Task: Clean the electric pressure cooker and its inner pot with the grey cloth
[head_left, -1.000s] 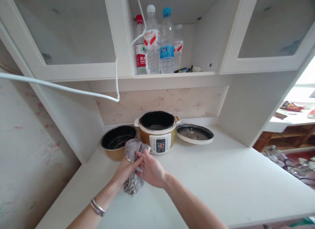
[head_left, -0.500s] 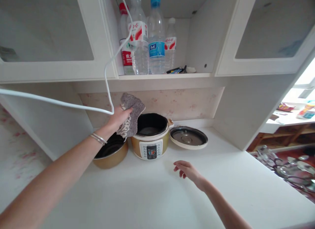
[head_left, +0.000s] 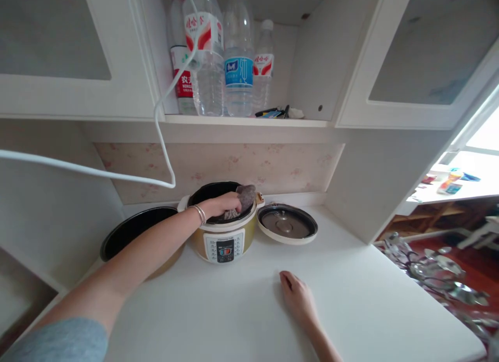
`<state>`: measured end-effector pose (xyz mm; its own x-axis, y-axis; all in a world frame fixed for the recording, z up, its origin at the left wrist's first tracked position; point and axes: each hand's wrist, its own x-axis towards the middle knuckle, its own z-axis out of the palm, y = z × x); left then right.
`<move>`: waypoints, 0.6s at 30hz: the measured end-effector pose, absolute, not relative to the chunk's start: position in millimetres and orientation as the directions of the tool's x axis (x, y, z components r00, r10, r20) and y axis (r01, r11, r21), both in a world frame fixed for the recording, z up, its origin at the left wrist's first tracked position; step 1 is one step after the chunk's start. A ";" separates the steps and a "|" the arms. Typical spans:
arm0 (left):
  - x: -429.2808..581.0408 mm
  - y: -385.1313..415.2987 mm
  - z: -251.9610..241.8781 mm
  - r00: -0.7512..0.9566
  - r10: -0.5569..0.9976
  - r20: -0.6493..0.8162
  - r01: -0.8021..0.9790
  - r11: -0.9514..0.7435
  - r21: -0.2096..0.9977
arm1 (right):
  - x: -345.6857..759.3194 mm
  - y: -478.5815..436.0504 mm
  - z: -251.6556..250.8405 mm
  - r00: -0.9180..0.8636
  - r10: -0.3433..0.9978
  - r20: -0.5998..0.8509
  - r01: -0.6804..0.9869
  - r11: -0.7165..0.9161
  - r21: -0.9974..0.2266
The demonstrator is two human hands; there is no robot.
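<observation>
My left hand [head_left: 226, 203] grips a grey patterned cloth [head_left: 246, 197] and reaches into the mouth of a gold and white electric pressure cooker [head_left: 224, 247]. Part of the cloth shows at the cooker's inner right side; the fingertips are hidden in it. Left of the cooker, partly behind my forearm, stands a gold pot with a dark inside [head_left: 128, 222]. The cooker's round lid [head_left: 287, 224] lies underside up just to the right. My right hand [head_left: 297, 294] rests on the white counter with its fingers curled closed, apart from the cooker, and nothing shows in it.
An open cabinet shelf [head_left: 249, 121] overhead holds several plastic bottles [head_left: 238, 74] and small items. A white cable [head_left: 163, 144] hangs across the left foreground. The white counter [head_left: 234, 315] ends at the right, where a chandelier [head_left: 436, 271] sits lower down.
My left hand has brought the cloth from above the gold pot rightwards and down into the cooker. The fingers of my right hand have curled in, and the hand is lower in view.
</observation>
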<state>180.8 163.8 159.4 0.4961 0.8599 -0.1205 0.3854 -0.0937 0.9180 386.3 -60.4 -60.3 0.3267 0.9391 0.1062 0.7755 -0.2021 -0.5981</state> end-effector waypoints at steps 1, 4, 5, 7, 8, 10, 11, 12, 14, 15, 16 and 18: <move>175.3 166.7 160.2 0.549 0.820 -0.162 0.427 -0.108 0.898 | 385.2 -58.7 -59.5 0.321 0.942 0.097 0.791 -0.211 -0.574; 149.1 185.9 166.6 0.650 0.687 -0.326 0.611 -0.217 0.762 | 382.7 -55.6 -58.2 0.305 0.949 0.080 0.828 -0.223 -0.514; 139.2 194.6 168.3 0.643 0.667 -0.376 0.673 -0.256 0.694 | 382.1 -55.1 -57.9 0.300 0.951 0.076 0.835 -0.224 -0.502; 122.2 212.6 168.0 0.593 0.693 -0.410 0.752 -0.295 0.590 | 381.3 -54.8 -57.5 0.294 0.953 0.069 0.845 -0.225 -0.486; 116.1 220.9 165.8 0.573 0.731 -0.372 0.755 -0.293 0.587 | 381.2 -54.8 -57.4 0.292 0.954 0.065 0.847 -0.227 -0.480; 110.6 234.7 158.4 0.548 0.801 -0.240 0.700 -0.283 0.655 | 381.5 -54.6 -57.3 0.296 0.953 0.061 0.850 -0.233 -0.473; 111.2 239.8 153.8 0.545 0.820 -0.174 0.657 -0.289 0.696 | 381.7 -54.5 -57.4 0.298 0.953 0.062 0.850 -0.235 -0.472; 113.7 243.7 149.3 0.552 0.825 -0.124 0.616 -0.302 0.727 | 382.0 -54.3 -57.5 0.301 0.951 0.065 0.849 -0.236 -0.472; 123.3 248.5 141.8 0.591 0.802 -0.090 0.563 -0.330 0.758 | 382.5 -54.0 -57.7 0.307 0.949 0.071 0.847 -0.239 -0.474; 129.8 249.6 139.2 0.617 0.783 -0.080 0.535 -0.342 0.773 | 382.6 -53.9 -57.7 0.309 0.948 0.074 0.846 -0.239 -0.476; 137.0 250.1 137.3 0.644 0.762 -0.072 0.506 -0.352 0.787 | 382.6 -53.9 -57.6 0.311 0.948 0.076 0.845 -0.239 -0.478; 152.2 249.9 135.5 0.696 0.716 -0.062 0.451 -0.368 0.813 | 382.5 -54.0 -57.3 0.309 0.948 0.078 0.844 -0.235 -0.481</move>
<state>152.2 249.9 135.5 0.6958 0.7156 -0.0616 0.4508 -0.3684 0.8130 382.5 -54.0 -57.3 0.3091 0.9478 0.0785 0.8443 -0.2354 -0.4814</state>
